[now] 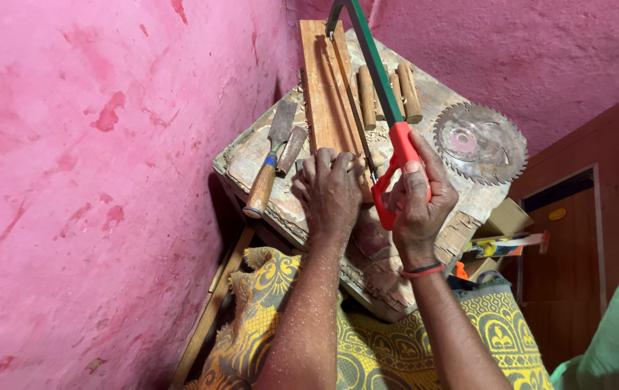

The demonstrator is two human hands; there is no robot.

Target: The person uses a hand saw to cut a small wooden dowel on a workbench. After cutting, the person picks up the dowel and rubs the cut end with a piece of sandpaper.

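Observation:
My right hand grips the red handle of a hacksaw with a green frame; its blade runs along the edge of a long wooden plank. My left hand presses down on a small wooden piece at the near end of that plank, fingers curled over it. The plank lies on a worn wooden work table. Both forearms are dusted with sawdust.
A chisel with a wooden handle lies left of my hand, with a second blade beside it. Several short wooden dowels and a circular saw blade rest on the table's right. Pink walls enclose the corner; a wooden cabinet stands right.

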